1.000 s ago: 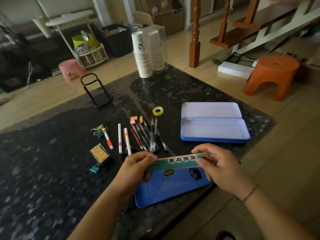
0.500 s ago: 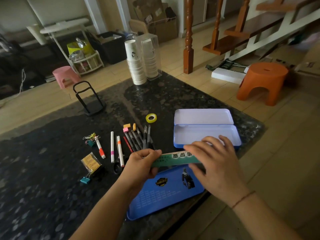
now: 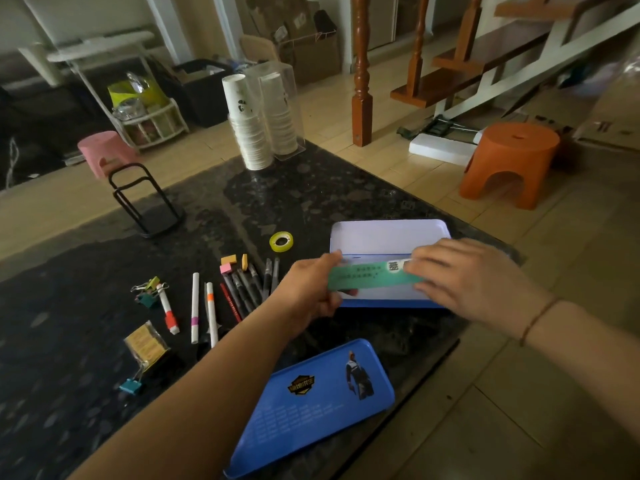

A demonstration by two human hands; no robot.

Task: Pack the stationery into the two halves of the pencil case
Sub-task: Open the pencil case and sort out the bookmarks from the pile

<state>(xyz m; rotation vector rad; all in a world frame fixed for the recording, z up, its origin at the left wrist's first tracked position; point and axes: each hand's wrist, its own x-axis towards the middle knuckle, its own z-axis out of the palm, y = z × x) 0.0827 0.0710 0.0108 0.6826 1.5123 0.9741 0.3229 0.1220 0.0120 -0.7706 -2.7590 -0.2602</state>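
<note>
On the head camera I see a dark speckled stone table (image 3: pixel 86 265) filling the lower left of the frame. Near its far edge stand two stacks of paper cups (image 3: pixel 247 129), one of them inside a clear sleeve, and a black wire stand (image 3: pixel 145 202) sits at the left. Off the table, an orange stool (image 3: pixel 509 164) is at the right and a pink stool (image 3: pixel 100 150) at the upper left.

Just right of frame centre, the open blue pencil case (image 3: pixel 388 237) shows its two white-lined halves. My left hand (image 3: pixel 308 292) pinches the left end of a green printed card strip (image 3: pixel 367 277), thumb on top; my right hand (image 3: pixel 467 282) lies over the right end with fingers fairly straight and together, pressing on it. Whether its thumb curls beneath I cannot tell. The strip spans the case between the two hands, held just above the nearer half. My left forearm hides part of the pens.

A separate blue tray (image 3: pixel 311 400) with a figure sticker lies at the lower centre, overhanging the table edge.

Left of the case I count one yellow tape roll (image 3: pixel 281 241), three small erasers (image 3: pixel 230 265), a cluster of dark pens (image 3: pixel 249 285) whose number I cannot tell, one red pencil (image 3: pixel 230 302), three white markers (image 3: pixel 195 306), a clump of binder clips (image 3: pixel 149 289), and one clipped yellow packet (image 3: pixel 145 348).
</note>
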